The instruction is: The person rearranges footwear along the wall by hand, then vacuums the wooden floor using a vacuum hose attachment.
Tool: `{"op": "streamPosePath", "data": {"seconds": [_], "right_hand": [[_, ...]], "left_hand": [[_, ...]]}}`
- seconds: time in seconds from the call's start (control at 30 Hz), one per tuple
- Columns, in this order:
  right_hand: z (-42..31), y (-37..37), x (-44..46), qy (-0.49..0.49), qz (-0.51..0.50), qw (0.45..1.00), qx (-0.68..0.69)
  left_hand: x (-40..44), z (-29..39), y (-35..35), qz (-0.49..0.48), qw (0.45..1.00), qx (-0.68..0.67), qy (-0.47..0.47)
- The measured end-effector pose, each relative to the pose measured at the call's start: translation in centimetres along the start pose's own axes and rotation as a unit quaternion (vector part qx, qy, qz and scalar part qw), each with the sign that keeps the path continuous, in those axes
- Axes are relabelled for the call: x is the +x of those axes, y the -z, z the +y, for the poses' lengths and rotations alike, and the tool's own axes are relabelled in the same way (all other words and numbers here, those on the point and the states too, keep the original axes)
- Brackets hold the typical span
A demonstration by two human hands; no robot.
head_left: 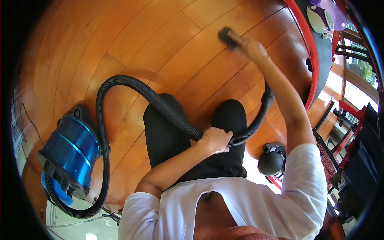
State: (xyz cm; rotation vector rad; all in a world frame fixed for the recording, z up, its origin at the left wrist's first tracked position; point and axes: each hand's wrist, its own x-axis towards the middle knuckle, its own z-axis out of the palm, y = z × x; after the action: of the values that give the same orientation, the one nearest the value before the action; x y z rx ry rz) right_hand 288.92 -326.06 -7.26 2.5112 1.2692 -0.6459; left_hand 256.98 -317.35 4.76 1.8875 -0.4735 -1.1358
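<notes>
My left hand [217, 140] is closed around the ribbed black vacuum hose [154, 96] above my lap. From there the hose arcs left over my thigh and loops down to a shiny blue canister vacuum cleaner [74, 146] on the floor. Its other side curves up to a smooth black end piece [266, 99], partly hidden behind my right forearm. Stretched out ahead over the floor, my right hand [253, 50] grips a dark nozzle-like piece [229, 38], smeared by motion. Whether this piece joins the hose cannot be seen.
Wooden floor [152, 36] spreads ahead of my knees. A red-edged table or stand [310, 60] on the right carries a white and purple item [322, 18]. A black round object [271, 162] lies right of my legs, near red-framed furniture [348, 148]. Cables [108, 216] run at lower left.
</notes>
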Motion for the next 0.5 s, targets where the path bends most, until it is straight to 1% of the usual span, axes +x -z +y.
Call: {"op": "streamPosePath", "data": {"seconds": [0.03,0.07,0.13,0.2,0.27,0.33,0.4,0.47,0.5], "right_hand": [[-3.8,2.4,-2.2,-0.002,-0.106,0.994,-0.030],[-8.8,4.9,-4.7,-0.006,-0.212,0.975,-0.059],[-13.8,1.5,-8.9,0.048,-0.173,0.981,-0.073],[-15.2,1.1,-9.6,0.062,-0.167,0.984,-0.023],[-15.4,0.6,-9.8,0.061,-0.167,0.984,0.009],[-13.0,0.9,-8.5,0.044,-0.167,0.985,0.017],[-9.6,1.5,-7.2,-0.030,-0.126,0.992,0.007],[-6.1,2.5,-5.9,-0.111,-0.112,0.987,-0.003],[-5.1,2.3,-5.4,-0.117,-0.110,0.987,-0.005]], "left_hand": [[-0.4,0.2,-0.4,-0.019,0.999,0.002,-0.027],[-0.7,0.6,-0.9,-0.039,0.998,0.004,-0.055],[-0.4,1.4,-2.9,-0.072,0.995,0.000,-0.066],[-0.6,1.7,-3.2,-0.063,0.996,-0.015,-0.061],[-0.7,1.6,-3.4,-0.044,0.997,-0.020,-0.068],[-0.8,1.5,-3.6,-0.031,0.997,-0.017,-0.067],[-0.5,1.7,-3.9,-0.017,0.998,-0.007,-0.060],[-0.7,1.9,-3.8,0.015,0.999,0.007,-0.051],[-0.7,1.7,-4.2,0.037,0.998,0.017,-0.048]]}}
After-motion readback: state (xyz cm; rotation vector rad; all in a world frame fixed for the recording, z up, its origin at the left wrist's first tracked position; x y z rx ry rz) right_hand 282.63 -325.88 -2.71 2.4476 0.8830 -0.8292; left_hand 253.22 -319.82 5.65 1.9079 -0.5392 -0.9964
